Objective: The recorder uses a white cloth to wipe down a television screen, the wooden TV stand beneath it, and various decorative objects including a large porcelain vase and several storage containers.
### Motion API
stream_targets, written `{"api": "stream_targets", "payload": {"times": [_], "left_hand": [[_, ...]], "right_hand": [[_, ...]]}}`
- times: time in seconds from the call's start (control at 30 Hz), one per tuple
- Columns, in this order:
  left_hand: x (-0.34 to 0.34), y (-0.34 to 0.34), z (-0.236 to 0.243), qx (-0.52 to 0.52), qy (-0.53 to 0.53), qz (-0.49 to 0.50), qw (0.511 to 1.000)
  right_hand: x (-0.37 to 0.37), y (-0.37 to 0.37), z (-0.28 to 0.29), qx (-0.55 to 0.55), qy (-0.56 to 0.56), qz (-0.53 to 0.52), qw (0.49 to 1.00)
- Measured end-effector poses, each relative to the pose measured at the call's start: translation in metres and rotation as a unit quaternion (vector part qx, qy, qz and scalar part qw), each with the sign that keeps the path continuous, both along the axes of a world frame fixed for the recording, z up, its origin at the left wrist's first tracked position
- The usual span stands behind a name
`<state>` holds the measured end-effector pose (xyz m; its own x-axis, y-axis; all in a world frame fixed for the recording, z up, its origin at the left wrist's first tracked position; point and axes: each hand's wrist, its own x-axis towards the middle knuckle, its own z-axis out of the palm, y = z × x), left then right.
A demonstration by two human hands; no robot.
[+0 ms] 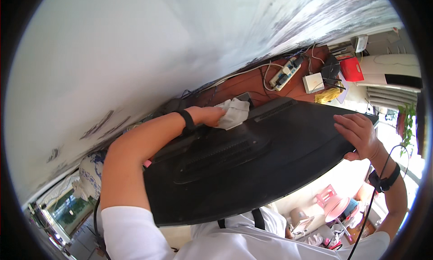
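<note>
The left hand (212,117) pinches a pale cloth (233,113) against the far part of the black panel's (293,140) vented back, while the right hand (361,136) grasps its right edge. Beyond, on a reddish-brown surface (247,83), lie a power strip (286,75) and, to its right, a white box (313,83).

left hand (209,116): holding white cloth (235,112) at black panel (297,145)'s far edge
right hand (359,134): laid on panel's right end, grip unclear
power strip (286,75): plugs in, on red-brown surface (246,85), near white box (313,83)
</note>
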<state>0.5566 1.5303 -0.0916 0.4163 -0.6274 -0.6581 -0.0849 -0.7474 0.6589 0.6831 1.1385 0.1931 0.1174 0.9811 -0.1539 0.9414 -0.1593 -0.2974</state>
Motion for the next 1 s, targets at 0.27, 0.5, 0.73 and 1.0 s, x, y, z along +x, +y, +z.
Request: {"api": "stream_targets", "payload": {"times": [0.27,0.5,0.73,1.0], "left_hand": [[0.006,-0.018,-0.094,0.050,-0.013,-0.046,0.998],[0.020,-0.046,-0.149,0.078,-0.120,-0.103,0.984],[0.019,-0.049,-0.199,0.057,-0.079,-0.172,0.980],[-0.026,-0.025,-0.213,0.090,-0.101,-0.082,0.987]], "right_hand": [[0.003,-0.001,-0.001,-0.006,0.002,0.004,1.000],[0.009,0.003,-0.003,-0.005,-0.009,0.032,0.999],[0.010,-0.001,-0.009,-0.002,0.005,0.036,0.999],[0.015,-0.009,-0.015,-0.010,0.013,0.050,0.999]]}}
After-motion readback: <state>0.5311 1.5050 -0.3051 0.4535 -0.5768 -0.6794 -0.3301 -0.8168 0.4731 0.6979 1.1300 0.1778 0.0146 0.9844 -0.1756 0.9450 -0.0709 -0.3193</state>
